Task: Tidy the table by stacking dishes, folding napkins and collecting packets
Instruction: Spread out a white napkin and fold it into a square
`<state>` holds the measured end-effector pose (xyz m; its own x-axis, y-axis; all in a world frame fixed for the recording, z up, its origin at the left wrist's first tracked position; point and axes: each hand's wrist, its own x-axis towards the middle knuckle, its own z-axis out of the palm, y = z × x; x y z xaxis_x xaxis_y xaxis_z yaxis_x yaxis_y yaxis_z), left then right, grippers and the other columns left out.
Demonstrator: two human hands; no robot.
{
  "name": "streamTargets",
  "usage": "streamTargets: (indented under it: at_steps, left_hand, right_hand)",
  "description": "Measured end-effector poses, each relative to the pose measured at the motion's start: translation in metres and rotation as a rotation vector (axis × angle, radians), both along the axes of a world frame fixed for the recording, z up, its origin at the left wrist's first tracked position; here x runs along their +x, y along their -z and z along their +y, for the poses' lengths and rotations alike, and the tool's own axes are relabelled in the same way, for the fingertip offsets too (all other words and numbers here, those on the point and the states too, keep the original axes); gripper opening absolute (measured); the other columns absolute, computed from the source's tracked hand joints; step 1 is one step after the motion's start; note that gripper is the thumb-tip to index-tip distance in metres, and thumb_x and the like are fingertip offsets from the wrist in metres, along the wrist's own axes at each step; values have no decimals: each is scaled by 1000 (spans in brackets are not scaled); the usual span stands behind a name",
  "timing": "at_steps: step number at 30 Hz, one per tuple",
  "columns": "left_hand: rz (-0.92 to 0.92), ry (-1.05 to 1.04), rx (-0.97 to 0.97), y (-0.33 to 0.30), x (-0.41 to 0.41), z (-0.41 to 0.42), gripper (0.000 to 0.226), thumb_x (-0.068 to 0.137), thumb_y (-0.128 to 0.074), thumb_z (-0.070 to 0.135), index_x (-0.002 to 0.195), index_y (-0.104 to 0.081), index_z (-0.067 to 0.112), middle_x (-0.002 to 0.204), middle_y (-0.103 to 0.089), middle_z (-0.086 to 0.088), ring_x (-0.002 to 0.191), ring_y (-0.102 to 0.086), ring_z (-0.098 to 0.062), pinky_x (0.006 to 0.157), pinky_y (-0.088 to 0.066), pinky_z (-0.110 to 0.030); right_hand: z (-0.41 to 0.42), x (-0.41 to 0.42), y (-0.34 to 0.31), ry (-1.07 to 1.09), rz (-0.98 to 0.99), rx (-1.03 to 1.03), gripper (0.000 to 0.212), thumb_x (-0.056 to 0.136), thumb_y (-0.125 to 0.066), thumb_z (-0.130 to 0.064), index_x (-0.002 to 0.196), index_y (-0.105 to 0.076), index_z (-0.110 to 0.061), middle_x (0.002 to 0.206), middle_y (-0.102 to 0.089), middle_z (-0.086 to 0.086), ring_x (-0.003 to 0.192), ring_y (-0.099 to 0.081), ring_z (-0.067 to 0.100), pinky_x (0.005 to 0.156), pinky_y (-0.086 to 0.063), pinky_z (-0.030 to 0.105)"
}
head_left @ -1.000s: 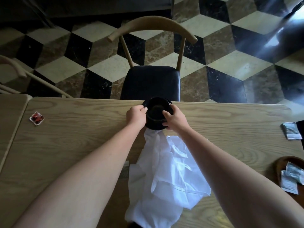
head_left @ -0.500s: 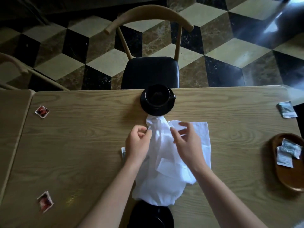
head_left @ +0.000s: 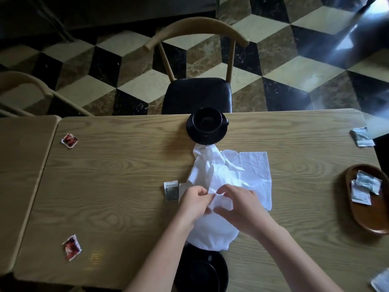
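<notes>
On the table, head view: only one camera, so all of this comes from it.
Left hand: my left hand [head_left: 194, 199] pinches a fold of the white napkin [head_left: 227, 178] at mid-table, fingers closed on the cloth.
Right hand: my right hand [head_left: 240, 204] grips the same bunched patch just beside the left, fingers curled together on the fabric.
Napkin: crumpled, not folded; far tip touches or tucks under the saucer [head_left: 207, 134], near end drapes onto the dark plate [head_left: 202, 270] at the near edge.
Cup: black cup [head_left: 207, 120] sits upright on the saucer at the far edge, in front of the chair [head_left: 197, 95].
Packets collected: a few silvery packets [head_left: 365, 186] lie in the wooden tray [head_left: 357, 218] on the right.
Packets left: two red packets [head_left: 69, 140] [head_left: 71, 247] on the left side, a grey packet [head_left: 171, 190] just beside the napkin, one [head_left: 361, 137] near the far right edge, one [head_left: 381, 281] at the near right corner.
Progress: early to middle, I'd judge; cup is stacked, napkin fold only starting, most packets uncollected.
Next: probably spread the cloth flat before folding.
</notes>
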<state>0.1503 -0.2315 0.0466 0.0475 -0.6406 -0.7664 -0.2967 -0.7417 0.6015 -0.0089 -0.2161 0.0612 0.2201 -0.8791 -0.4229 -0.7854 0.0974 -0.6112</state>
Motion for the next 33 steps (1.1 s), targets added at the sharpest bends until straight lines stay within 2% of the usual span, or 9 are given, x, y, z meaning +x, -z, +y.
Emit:
streamTargets:
  at_steps: [5, 8, 13, 16, 18, 22, 26, 29, 33]
  left_hand:
    - [333, -197, 196, -26, 3, -4, 5, 60, -54, 8, 61, -53, 12, 60, -61, -12, 45, -54, -18, 44, -33, -20]
    - [439, -186, 268, -38, 7, 0, 4, 63, -58, 12, 63, -55, 11, 61, -63, -11, 45, -54, -17, 41, -35, -19]
    - [334, -104, 234, -50, 4, -14, 30, 75, -71, 40, 65, -55, 17, 55, -53, -3, 48, -51, -19, 51, -37, -27]
    - [268, -27, 167, -52, -5, -25, 30, 84, -68, 39, 89, -78, 11, 91, -74, -16, 79, -64, -27, 74, -51, -38]
    - [245, -30, 135, -52, -9, -28, 28, 89, -65, 28, 101, -75, 5, 105, -73, -19, 88, -64, -30, 80, -49, -40]
    - [255, -139, 175, -58, -8, -31, 20, 86, -55, 19, 100, -59, 6, 91, -59, -16, 82, -54, -30, 70, -45, -36]
    - [379, -231, 220, -67, 3, -26, 6, 64, -53, 16, 63, -47, 16, 56, -44, -1, 49, -42, -18, 46, -32, -21]
    - [476, -282, 192, -76, 13, -20, 15, 60, -53, 15, 51, -43, 19, 50, -39, 2, 42, -34, -14, 42, -29, -20]
    - [574, -349, 67, -97, 30, -16, 15, 67, -58, 16, 53, -55, 18, 56, -47, 0, 45, -44, -15, 46, -37, -23]
  right_hand:
    - [4, -2, -31, 50, -66, -49, 14, 85, -72, -39, 94, -67, -30, 92, -66, -9, 82, -59, 14, 73, -40, 29]
    - [14, -8, -53, 23, -50, -167, 6, 84, -73, -31, 87, -70, -26, 82, -60, -9, 71, -52, 12, 72, -35, 30]
    - [37, -9, -83, -155, 66, -308, 8, 89, -69, -33, 87, -68, -25, 80, -56, -11, 81, -54, 15, 89, -39, 35]
    - [48, -6, -91, -167, 61, -291, 10, 92, -64, -34, 95, -70, -26, 84, -53, -13, 91, -58, 16, 91, -39, 34]
    - [53, -3, -93, -140, 52, -297, 9, 93, -64, -32, 94, -68, -24, 82, -49, -12, 84, -55, 16, 87, -41, 34]
    - [55, 2, -100, -40, -28, -361, 26, 90, -68, -28, 73, -49, -32, 73, -45, -11, 66, -39, 11, 65, -32, 27]
    - [59, 4, -104, 94, -143, -378, 47, 88, -69, -28, 64, -31, -40, 67, -41, -11, 63, -39, 12, 56, -31, 23]
    - [62, 1, -107, 161, -137, -410, 39, 88, -67, -32, 66, -36, -44, 73, -49, -15, 66, -45, 8, 58, -34, 22]
    - [63, -11, -116, 339, -63, -577, 14, 80, -80, -21, 81, -72, -32, 82, -55, -15, 81, -53, 6, 72, -39, 16]
